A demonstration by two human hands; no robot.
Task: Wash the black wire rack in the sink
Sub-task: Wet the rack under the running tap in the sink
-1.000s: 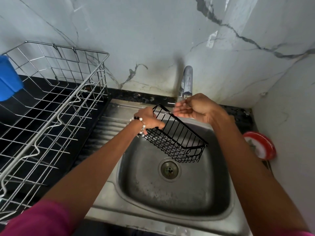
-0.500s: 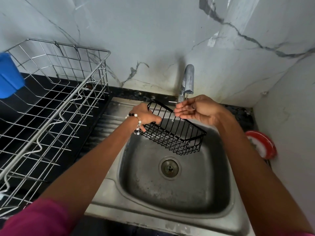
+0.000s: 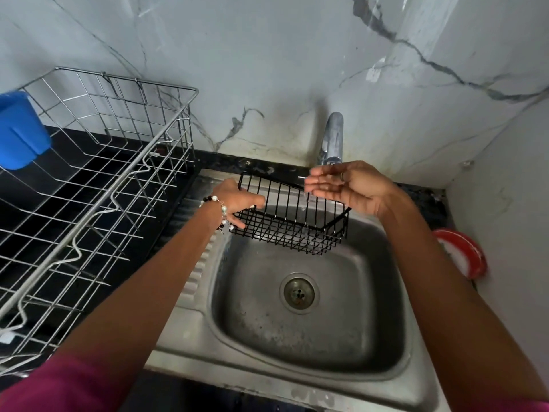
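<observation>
The black wire rack [image 3: 292,221] hangs over the back of the steel sink [image 3: 300,346], under the chrome tap [image 3: 332,141]. My left hand [image 3: 237,203] grips the rack's left end. My right hand [image 3: 346,185] is held palm up and cupped just below the spout, over the rack's back right rim, fingers apart and holding nothing. A thin stream of water falls past the fingertips into the rack. The drain [image 3: 298,292] lies below the rack.
A large silver wire dish rack [image 3: 98,185] stands on the black counter at the left, with a blue plastic container [image 3: 19,130] at its far end. A red-rimmed round dish [image 3: 466,254] sits right of the sink by the side wall. Marble wall behind.
My left hand has lifted and levelled the rack, bringing its right end up. My right hand has turned palm up under the spout.
</observation>
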